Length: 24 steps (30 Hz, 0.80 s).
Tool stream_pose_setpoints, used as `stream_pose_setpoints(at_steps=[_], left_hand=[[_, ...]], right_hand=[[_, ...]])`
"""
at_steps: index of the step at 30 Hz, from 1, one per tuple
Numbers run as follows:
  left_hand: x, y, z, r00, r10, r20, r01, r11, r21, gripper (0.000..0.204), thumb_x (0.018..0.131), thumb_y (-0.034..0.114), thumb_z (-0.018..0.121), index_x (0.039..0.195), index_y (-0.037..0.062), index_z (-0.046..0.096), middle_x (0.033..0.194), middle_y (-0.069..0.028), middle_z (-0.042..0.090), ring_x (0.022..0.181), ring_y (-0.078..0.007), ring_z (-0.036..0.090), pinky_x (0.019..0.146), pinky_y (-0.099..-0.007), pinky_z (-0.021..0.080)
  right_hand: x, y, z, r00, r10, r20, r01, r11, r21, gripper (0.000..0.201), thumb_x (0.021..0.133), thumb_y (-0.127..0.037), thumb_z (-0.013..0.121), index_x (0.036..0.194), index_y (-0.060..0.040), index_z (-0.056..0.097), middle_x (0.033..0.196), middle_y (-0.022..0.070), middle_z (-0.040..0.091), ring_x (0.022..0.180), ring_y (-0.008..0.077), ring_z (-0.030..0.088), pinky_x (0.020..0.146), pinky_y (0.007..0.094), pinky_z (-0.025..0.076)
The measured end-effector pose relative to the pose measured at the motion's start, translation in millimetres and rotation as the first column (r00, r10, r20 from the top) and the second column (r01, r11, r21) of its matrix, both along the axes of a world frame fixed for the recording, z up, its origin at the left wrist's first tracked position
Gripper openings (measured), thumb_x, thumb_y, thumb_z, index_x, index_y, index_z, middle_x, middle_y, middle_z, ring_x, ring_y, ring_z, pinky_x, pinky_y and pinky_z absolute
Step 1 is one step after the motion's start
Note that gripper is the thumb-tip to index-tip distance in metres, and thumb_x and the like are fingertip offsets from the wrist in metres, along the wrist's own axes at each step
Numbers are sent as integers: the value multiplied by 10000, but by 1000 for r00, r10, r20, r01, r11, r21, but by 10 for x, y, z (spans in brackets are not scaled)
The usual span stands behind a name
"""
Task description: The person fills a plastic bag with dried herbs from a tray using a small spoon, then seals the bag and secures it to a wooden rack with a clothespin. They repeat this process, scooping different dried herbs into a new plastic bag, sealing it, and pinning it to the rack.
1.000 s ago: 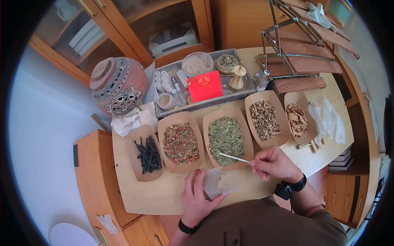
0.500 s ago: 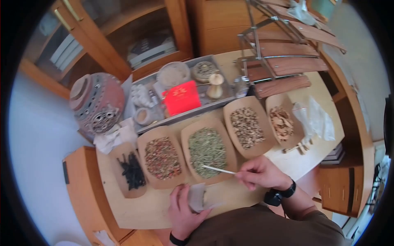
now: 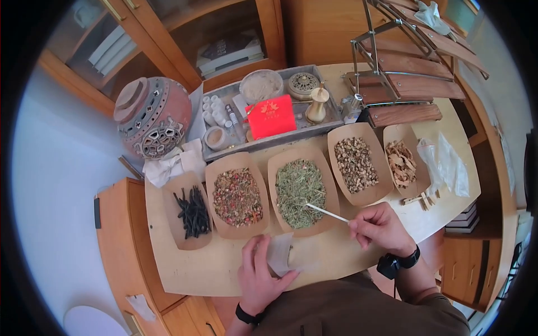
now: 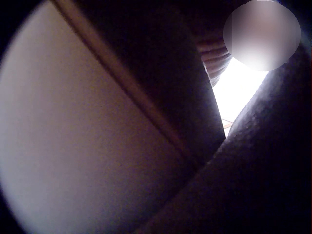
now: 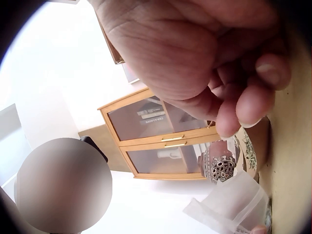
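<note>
Spillage is the main risk, I'd say. Right hand [image 3: 384, 229] has its grip clenched on a thin white stick [image 3: 328, 213], pinched near one end; the far tip is at the chopped green dried herb [image 3: 301, 187], toward its near side — can't tell if it's buried or just above. Herb lies in a brown paper tray with raised walls [image 3: 332, 196], at the near half of the pale wooden worktop [image 3: 207, 274].

Left hand [image 3: 263, 280] grasps a translucent white pouch [image 3: 278, 255], fingers on its left, thumb low on the near side, between that tray and the worktop's near edge. Can't tell how wide its mouth gapes or how full it is.

Failure modes: stick's too narrow to carry much, so loose stems could roll off between tray and pouch. Pouch looks flimsy — squeeze it and the mouth could fold. A hard dig could nudge the light tray into the brown paper tray of red-flecked mix [image 3: 237, 196] just beside it, toward the worktop's left edge.
</note>
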State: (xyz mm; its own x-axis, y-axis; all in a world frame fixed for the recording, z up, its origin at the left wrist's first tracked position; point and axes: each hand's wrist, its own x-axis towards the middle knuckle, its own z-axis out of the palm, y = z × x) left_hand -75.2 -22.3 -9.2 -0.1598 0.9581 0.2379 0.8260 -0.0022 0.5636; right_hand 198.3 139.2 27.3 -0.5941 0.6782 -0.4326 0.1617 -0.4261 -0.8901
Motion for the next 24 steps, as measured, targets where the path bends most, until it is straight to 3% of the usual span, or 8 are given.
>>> stream_pose_setpoints(at_steps=[6,7,8,9,13,19,21,24], left_hand=[[26,9,23,999,24,31,-24,999,-23,994,694,460,974,1449,-9,530,1355,-226,550,1199,-419,626,936,-478,582],[30,11,23,999,26,33,-25,999,-27,991,696,465,973,1448,-6,531,1357,-224,548,1201,-418,626,935,-478,581],[30,9,23,999,23,33,-23,999,-23,991,696,465,973,1448,-6,531,1357,-224,548,1201,-418,626,935,-478,581],[30,9,23,999,20,39,-19,1000,-16,988,698,466,973,1446,-6,532,1355,-224,547,1201,-416,626,933,-477,581],[32,18,59,1000,18,17,-18,1000,-2,983,704,472,970,1443,-8,534,1347,-226,545,1193,-414,631,921,-478,582],[27,16,34,999,2,47,-4,1000,27,976,707,480,968,1433,-11,539,1343,-223,546,1171,-419,640,905,-477,585],[25,10,41,999,-2,43,1,999,36,976,706,481,968,1433,-9,538,1342,-219,546,1171,-417,641,903,-475,586],[12,0,36,999,-8,50,7,1000,27,976,704,484,967,1433,-4,538,1341,-210,548,1171,-411,641,899,-474,589]], right_hand=[[208,-147,349,994,94,50,-97,994,58,249,1051,-119,684,836,3,716,604,-5,638,524,59,581,524,235,459],[195,-183,417,983,163,88,-177,965,195,223,1021,-118,713,826,-9,718,603,13,641,510,95,588,524,256,463],[174,-213,465,966,221,136,-254,911,325,200,990,-117,743,816,-22,721,601,31,645,497,131,595,525,277,467],[135,-229,493,914,232,333,-391,724,569,152,920,-113,781,791,-55,728,616,73,642,522,238,618,534,333,483],[72,-259,583,892,183,414,-450,464,763,126,872,-112,795,771,-74,729,635,97,643,567,300,624,542,371,489],[113,-268,602,891,137,433,-430,565,704,153,883,-112,783,755,-57,721,608,90,631,541,267,636,525,365,482],[155,-251,573,939,-4,345,-205,799,565,179,912,-113,756,751,-41,725,581,85,614,524,208,656,516,352,482],[43,-167,659,897,-145,418,-86,870,485,184,925,-118,741,767,-25,733,567,91,594,515,184,661,513,345,482]])
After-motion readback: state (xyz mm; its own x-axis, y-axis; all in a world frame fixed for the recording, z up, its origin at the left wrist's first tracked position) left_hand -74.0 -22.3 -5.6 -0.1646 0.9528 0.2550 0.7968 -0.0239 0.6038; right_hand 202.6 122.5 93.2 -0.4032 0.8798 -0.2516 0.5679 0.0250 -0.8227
